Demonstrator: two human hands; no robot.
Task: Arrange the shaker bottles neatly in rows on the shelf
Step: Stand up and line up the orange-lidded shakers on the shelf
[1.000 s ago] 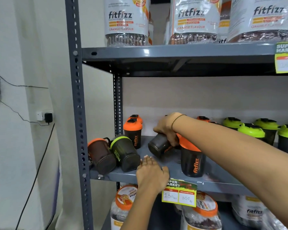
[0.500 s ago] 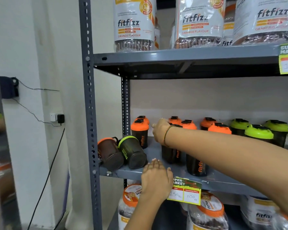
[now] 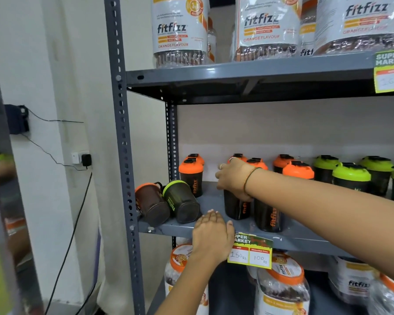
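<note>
Dark shaker bottles with orange or green lids stand on the grey middle shelf. My right hand grips the top of an upright orange-lid shaker, its lid hidden under my palm. Beside it stands another dark shaker. My left hand rests flat on the shelf's front edge, holding nothing. At the shelf's left end two shakers lie on their sides: an orange-lid one and a green-lid one. Behind them an orange-lid shaker stands upright. Green-lid shakers line the right.
Large fitfizz jars fill the upper shelf, and more jars sit below. A price tag hangs on the shelf's front edge. The perforated upright post bounds the left side. A wall socket with a cable is further left.
My right hand has turned the tilted orange-lid shaker upright and set it on the shelf beside the other one. My left hand has stayed on the shelf edge.
</note>
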